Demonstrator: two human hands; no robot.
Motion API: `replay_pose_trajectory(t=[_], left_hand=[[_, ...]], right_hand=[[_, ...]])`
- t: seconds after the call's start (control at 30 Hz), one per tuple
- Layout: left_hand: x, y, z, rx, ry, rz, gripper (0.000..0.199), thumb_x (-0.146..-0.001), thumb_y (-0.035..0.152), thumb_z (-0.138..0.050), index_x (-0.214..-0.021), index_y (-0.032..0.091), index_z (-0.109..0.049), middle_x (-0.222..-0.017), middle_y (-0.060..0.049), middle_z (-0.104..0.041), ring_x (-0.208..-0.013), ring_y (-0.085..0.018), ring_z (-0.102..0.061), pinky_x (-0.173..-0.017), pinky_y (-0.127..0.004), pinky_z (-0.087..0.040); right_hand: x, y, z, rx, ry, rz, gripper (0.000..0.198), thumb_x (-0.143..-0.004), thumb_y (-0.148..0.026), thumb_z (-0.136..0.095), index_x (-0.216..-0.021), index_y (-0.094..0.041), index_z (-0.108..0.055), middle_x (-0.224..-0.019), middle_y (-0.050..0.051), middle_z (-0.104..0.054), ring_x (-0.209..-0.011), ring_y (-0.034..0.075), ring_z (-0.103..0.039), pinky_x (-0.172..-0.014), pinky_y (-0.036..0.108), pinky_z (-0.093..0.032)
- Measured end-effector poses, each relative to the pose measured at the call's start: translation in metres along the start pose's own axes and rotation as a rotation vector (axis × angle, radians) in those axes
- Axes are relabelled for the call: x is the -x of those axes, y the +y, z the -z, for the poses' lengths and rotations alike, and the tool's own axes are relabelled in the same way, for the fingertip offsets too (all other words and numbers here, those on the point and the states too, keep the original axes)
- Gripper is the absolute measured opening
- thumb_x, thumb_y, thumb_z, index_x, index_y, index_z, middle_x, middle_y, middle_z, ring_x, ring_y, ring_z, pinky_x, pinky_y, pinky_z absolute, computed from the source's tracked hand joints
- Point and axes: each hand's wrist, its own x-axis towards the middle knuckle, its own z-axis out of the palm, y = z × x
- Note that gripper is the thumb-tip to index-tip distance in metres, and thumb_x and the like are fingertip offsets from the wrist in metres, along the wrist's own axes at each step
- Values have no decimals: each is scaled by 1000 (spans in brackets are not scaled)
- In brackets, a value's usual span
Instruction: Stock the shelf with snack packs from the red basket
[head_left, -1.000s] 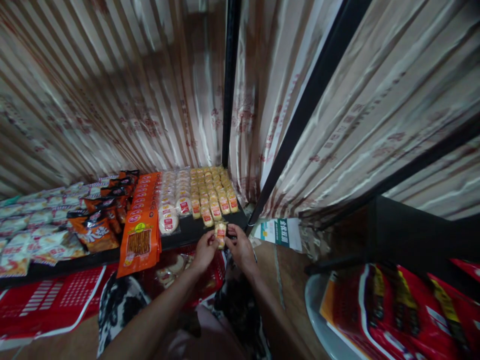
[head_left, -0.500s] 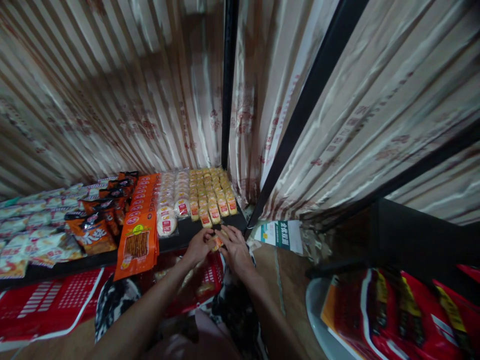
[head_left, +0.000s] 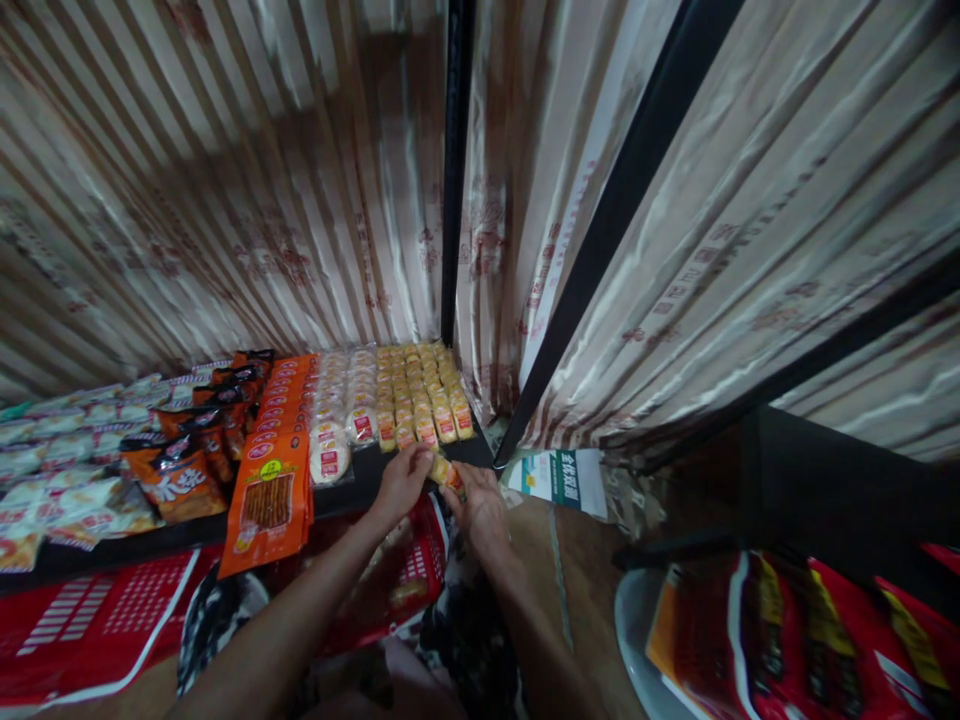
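Between my two hands is a small yellow snack packet (head_left: 445, 474) with a red-orange label, just in front of the shelf edge. My left hand (head_left: 405, 484) pinches its left end, fingers closed. The fingers of my right hand (head_left: 480, 505) are wrapped round its right end. Right behind them, rows of matching yellow packets (head_left: 426, 428) stand on the black shelf (head_left: 367, 478). To their left come rows of round white wrapped cakes (head_left: 330, 455), then a line of orange snack-stick bags (head_left: 268, 500).
Orange-and-black bags (head_left: 180, 480) and white snack packets (head_left: 82, 505) fill the shelf's left part. Below stand red baskets (head_left: 97, 620), one holding wrapped items. Black posts (head_left: 592, 270) rise before pleated curtains (head_left: 300, 200). At right, red packages (head_left: 795, 630) lie by a pale tub (head_left: 634, 620).
The small packet now shows more clearly, tilted between my hands. My right hand has turned and dropped slightly, its fingers curling more tightly around the packet's end.
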Motion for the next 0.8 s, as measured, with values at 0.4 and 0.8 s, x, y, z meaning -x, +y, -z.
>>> replay_pose_trajectory(t=[0.4, 0.8], left_hand=[[15, -26, 6, -718, 79, -481, 45, -75, 3, -42, -116, 17, -57, -141, -8, -38, -137, -27, -16, -108, -48, -30], [8, -44, -1, -867, -9, -544, 48, -80, 5, -39, -127, 15, -48, -144, -6, -35, -138, -28, -11, -106, -48, -31]], right_hand=[[-34, -1, -24, -73, 155, -216, 46, -90, -41, -34, -123, -10, -47, -106, 17, -57, -87, 23, -57, -83, 39, -45], [-55, -3, -34, -76, 248, -261, 42, -87, -43, -39, -112, -11, -51, -105, 17, -53, -92, 25, -57, -80, 38, -46]])
